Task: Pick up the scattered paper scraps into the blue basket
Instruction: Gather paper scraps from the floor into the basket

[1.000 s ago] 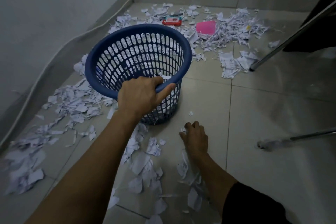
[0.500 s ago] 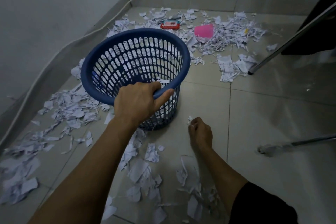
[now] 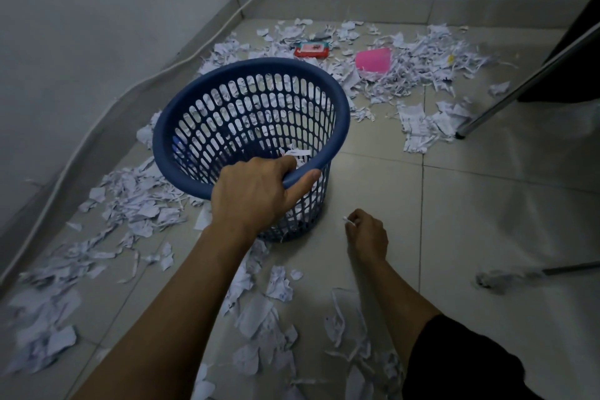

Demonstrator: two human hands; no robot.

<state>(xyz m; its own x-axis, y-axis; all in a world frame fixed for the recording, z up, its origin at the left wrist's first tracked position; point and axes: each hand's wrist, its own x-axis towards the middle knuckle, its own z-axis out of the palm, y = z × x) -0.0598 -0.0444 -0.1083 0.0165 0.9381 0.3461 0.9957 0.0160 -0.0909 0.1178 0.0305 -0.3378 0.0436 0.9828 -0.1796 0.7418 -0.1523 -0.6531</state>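
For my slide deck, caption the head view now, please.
Left hand grips the tilted blue basket; right hand pinches a paper scrap beside it.

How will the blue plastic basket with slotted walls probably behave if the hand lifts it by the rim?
The blue plastic basket is probably light: its walls are mostly open slots, and few paper scraps show inside. It likely stays stiff, since the left hand grips only its thick rim. It already tilts, so it may tip if released.

No readable text; print on the paper scraps [image 3: 143,204] is illegible.
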